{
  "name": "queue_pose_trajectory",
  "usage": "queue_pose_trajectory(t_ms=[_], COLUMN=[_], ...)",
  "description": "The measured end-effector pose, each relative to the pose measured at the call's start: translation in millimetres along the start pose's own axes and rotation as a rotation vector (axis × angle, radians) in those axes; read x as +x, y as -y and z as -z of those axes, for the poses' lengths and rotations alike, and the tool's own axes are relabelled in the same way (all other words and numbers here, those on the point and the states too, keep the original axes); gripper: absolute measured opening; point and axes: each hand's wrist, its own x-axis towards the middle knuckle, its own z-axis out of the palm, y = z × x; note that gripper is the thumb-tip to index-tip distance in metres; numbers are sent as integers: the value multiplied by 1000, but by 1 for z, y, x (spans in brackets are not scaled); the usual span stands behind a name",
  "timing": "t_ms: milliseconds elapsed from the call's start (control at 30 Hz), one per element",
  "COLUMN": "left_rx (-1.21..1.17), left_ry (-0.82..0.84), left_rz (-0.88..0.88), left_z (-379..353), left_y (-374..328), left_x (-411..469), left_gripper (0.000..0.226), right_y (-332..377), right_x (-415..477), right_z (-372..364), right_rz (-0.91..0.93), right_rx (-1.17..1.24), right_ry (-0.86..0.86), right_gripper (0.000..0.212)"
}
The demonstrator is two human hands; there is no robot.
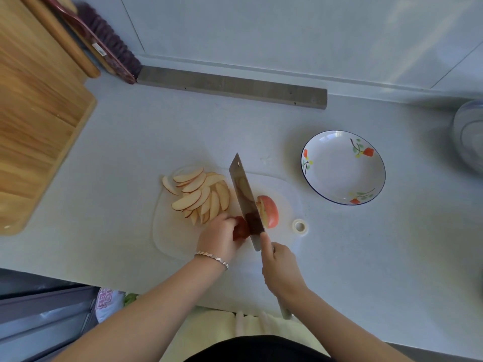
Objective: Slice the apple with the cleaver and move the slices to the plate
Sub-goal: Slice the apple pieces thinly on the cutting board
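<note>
Pale grey counter (366, 257) meets a white wall, with a grey strip (230, 86) along the joint. Wooden board (34, 121) at far left.

On a translucent mat (177, 241):
- left hand (222, 236) grips a red apple piece (240, 228)
- right hand (279, 267) grasps the cleaver (245, 194), blade down beside that piece
- fanned slices (201, 194) left of the blade
- one wedge (270, 210) right of it

Flowered plate (339, 173) sits well apart, holding no slices.

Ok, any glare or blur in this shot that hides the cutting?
Head view: light is soft and even, with faint shadows; the cleaver mirrors the apple without blowing out; the bowl at the right edge is smeared by wide-angle stretch.
</note>
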Motion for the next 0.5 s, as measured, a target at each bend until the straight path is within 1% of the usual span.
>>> queue_pose_trajectory(t_ms=[67, 133, 233, 300, 367, 400, 433, 500], left_rx=[7, 13, 88, 135, 143, 162, 199, 341], left_ry=[-44, -81, -78, -124, -138, -95, -16, 200], left_rz=[50, 110, 148, 78, -72, -146, -203, -241], left_z=[1, 2, 3, 6, 10, 11, 12, 11], left_y=[-1, 0, -2, -11, -26, -34, -41, -57], left_x=[-3, -5, -6, -3, 8, 17, 25, 41], left_gripper=[27, 35, 44, 46, 50, 54, 62, 80], right_y=[6, 12, 14, 13, 10, 8, 6, 0], right_x=[6, 6, -2, -4, -4, -4, -4, -5], right_z=[4, 17, 48, 72, 91, 97, 100, 103], right_rz=[-28, -91, -93, -67, -65, -66, -66, -75], right_rx=[154, 307, 418, 430, 413, 391, 373, 371], right_ry=[24, 50, 24, -9, -26, -30, -35, -53], right_gripper=[52, 52, 53, 53, 53, 53, 53, 55])
